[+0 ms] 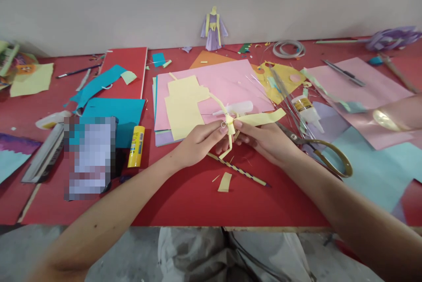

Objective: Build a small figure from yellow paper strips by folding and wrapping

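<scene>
Between my two hands is a small figure of folded yellow paper, with thin strips sticking out of it. My left hand pinches its left side with thumb and fingers. On the other side, my right hand is closed on it too, thumb on the paper. A wider yellow strip runs out to the right above my right hand. Beneath the hands lie a striped pencil and a small yellow scrap. Behind them rests a cut yellow sheet on pink paper.
Scissors and a glue bottle lie right of my hands. To the left are a glue stick, a phone-like pixelated object and blue paper. A paper doll stands by the wall. Another person's wrist enters from the right.
</scene>
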A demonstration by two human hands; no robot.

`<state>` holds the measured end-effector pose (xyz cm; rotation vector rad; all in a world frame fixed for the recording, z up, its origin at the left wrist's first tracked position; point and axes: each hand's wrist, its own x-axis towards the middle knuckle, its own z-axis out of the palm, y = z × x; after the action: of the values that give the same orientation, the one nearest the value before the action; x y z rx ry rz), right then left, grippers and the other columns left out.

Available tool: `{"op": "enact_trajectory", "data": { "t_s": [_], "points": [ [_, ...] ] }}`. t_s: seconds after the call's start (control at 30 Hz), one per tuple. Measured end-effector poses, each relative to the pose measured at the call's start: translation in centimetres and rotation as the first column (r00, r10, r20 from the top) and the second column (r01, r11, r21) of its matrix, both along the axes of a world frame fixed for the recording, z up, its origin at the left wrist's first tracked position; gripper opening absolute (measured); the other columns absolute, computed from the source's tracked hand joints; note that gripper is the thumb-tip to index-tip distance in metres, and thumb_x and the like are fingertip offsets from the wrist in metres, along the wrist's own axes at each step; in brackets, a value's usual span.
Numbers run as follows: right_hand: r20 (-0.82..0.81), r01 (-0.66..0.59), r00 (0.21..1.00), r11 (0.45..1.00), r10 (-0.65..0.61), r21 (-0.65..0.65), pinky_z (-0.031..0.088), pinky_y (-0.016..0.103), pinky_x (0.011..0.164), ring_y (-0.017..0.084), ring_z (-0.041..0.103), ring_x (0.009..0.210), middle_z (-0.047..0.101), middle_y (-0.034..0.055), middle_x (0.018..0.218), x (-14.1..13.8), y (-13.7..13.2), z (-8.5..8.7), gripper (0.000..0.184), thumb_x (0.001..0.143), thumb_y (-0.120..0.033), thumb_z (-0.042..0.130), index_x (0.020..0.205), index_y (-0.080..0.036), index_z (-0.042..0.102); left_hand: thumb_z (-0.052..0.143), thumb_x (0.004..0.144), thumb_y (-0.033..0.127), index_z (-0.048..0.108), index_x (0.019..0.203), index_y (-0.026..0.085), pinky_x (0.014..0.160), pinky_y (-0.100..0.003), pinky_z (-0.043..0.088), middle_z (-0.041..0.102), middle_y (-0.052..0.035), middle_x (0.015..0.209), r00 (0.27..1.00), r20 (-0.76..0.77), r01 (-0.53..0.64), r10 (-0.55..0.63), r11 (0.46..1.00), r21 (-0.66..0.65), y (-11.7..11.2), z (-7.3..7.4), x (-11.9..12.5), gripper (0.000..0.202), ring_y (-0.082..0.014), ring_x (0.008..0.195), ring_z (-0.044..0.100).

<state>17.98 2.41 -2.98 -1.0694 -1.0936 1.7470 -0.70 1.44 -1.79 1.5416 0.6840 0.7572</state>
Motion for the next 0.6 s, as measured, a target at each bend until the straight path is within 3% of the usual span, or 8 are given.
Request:
{"op": "enact_trajectory", "data": {
  "t_s": [0.6],
  "points": [
    [0.113,-0.031,0.993,0.998,0.025,0.059,0.040,0.030,0.058,0.011,0.047,0.053,0.050,-0.0026,0.056,0.00,-0.08,-0.04,0.033,0.074,-0.042,0.073,0.062,-0.018,0.056,0.033,0.100,0.039,0.062,0.093,0.013,0.061,-0.025,0.045,0.055,-0.0015,0.070,1.000,-0.029,-0.006,0.006,1.000,0.011,-0.08,-0.33,0.03,0.040,-0.0100,0.062,0.052]
  ]
}}
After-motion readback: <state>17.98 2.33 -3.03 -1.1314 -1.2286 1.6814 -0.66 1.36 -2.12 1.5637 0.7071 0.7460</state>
